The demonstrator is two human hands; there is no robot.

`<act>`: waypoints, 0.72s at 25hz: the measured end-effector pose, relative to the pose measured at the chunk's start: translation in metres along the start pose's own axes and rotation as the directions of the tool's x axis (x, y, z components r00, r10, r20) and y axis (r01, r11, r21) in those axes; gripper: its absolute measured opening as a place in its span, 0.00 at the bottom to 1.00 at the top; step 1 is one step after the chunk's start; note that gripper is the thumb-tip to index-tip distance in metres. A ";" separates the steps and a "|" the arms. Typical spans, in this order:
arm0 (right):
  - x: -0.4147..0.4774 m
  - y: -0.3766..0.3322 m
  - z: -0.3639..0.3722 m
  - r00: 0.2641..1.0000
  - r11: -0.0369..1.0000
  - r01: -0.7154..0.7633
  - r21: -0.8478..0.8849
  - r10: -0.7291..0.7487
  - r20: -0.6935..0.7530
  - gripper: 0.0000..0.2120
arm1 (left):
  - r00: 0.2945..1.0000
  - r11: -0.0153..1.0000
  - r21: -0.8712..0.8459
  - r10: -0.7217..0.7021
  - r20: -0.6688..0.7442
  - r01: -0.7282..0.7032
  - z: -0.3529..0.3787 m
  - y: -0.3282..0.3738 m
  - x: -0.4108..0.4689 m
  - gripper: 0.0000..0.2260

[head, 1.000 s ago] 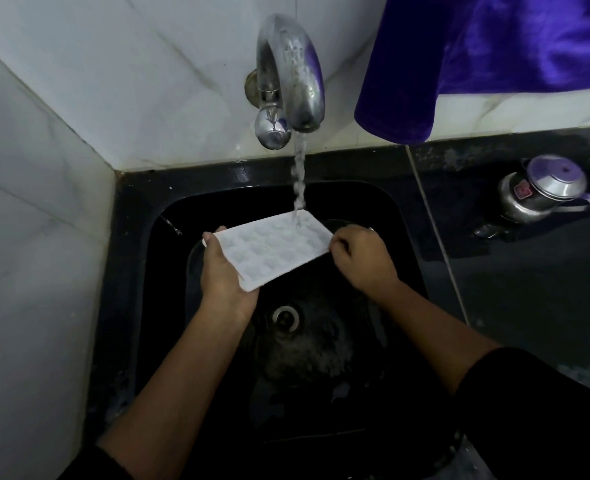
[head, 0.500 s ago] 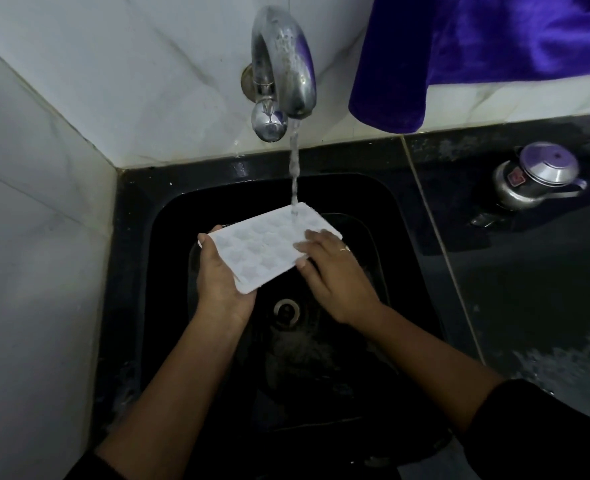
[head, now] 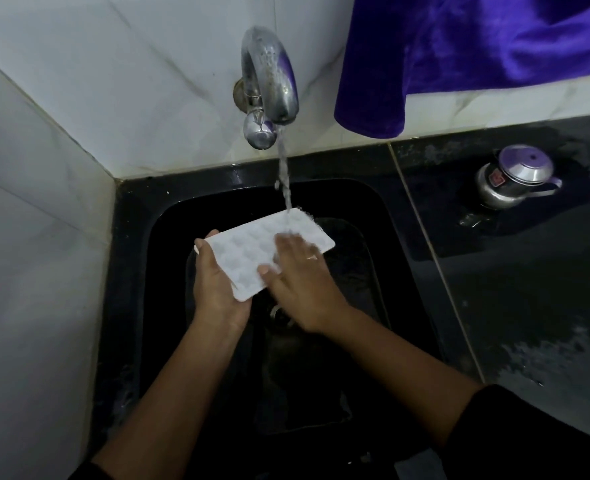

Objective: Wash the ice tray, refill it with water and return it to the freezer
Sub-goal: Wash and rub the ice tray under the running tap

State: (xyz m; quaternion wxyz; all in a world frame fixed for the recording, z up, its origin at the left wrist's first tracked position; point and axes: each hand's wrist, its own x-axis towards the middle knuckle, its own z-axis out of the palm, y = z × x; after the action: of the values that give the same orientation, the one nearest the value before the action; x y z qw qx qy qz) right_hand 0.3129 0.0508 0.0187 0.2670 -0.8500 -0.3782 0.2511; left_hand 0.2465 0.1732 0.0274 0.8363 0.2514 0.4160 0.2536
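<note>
A white ice tray (head: 248, 254) with several small cells is held tilted over the black sink (head: 141, 271). My left hand (head: 217, 282) grips its near-left end, thumb on the rim. My right hand (head: 298, 275) lies flat on the tray's top, fingers straight and blurred with motion. Water runs from the chrome tap (head: 269, 84) and lands on the tray's far corner beside my right fingers.
White marble tiles close in the left and back. A purple cloth (head: 477, 53) hangs over the ledge at the upper right. A steel lidded pot (head: 515, 178) stands on the wet black counter to the right of the sink. The drain lies under my hands.
My right hand has let go of the tray's right edge and slid flat across its top toward the middle. The left hand keeps its hold.
</note>
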 end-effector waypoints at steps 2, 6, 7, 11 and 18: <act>-0.009 -0.014 0.006 0.983 0.981 0.175 -0.086 -0.170 0.065 0.38 | 1.000 1.000 0.001 -0.014 -0.020 0.014 0.003 0.000 -0.004 0.17; 0.021 0.021 -0.024 0.988 0.991 -0.131 -0.030 0.133 0.082 0.35 | 0.998 0.998 -0.009 -0.064 0.030 0.064 0.004 -0.003 -0.014 0.20; 0.022 0.020 -0.025 0.981 0.985 -0.171 -0.017 0.172 0.088 0.35 | 0.996 0.997 -0.015 -0.080 0.038 0.080 0.007 -0.004 -0.016 0.21; -0.007 -0.005 -0.014 0.966 0.975 0.213 -0.058 -0.202 0.160 0.33 | 0.996 0.996 -0.045 -0.082 0.020 0.083 0.012 -0.001 -0.011 0.17; 0.002 0.003 -0.023 0.974 0.986 0.166 -0.022 -0.161 0.161 0.30 | 0.989 0.991 -0.005 -0.136 0.065 0.137 0.020 -0.011 -0.009 0.20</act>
State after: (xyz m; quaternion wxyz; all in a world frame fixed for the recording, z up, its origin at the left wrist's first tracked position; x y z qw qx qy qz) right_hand 0.3300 0.0443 0.0335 0.2408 -0.7978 -0.4714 0.2886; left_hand 0.2606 0.1555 0.0364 0.8659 0.2265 0.4039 0.1893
